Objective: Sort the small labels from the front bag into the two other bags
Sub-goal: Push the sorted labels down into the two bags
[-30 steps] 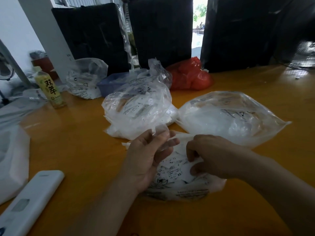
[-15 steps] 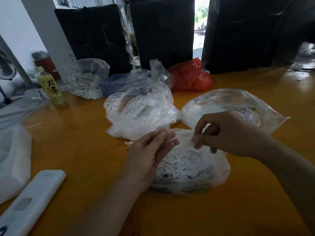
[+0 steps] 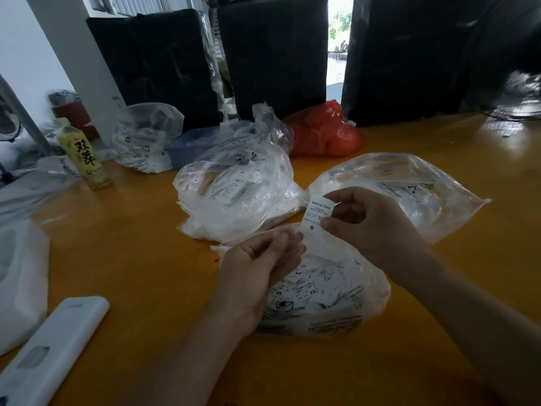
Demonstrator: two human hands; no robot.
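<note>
Orange table (image 3: 123,259). Green-labelled drink bottle (image 3: 85,155) upright at left rear. Clear printed bag (image 3: 145,137) just beside it, near a blue tub (image 3: 191,145). Red plastic bag (image 3: 323,131) at rear centre. White remote-like device (image 3: 52,350) lying flat at front left, white bag (image 3: 20,276) beside it. Dark upright panels (image 3: 272,54) along the far edge.

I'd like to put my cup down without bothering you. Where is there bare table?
Bare table lies right of the front bag, below the right-hand bag. Another patch lies between the bottle, the remote and the left hand. The middle, around the bags and the label, is crowded.
</note>
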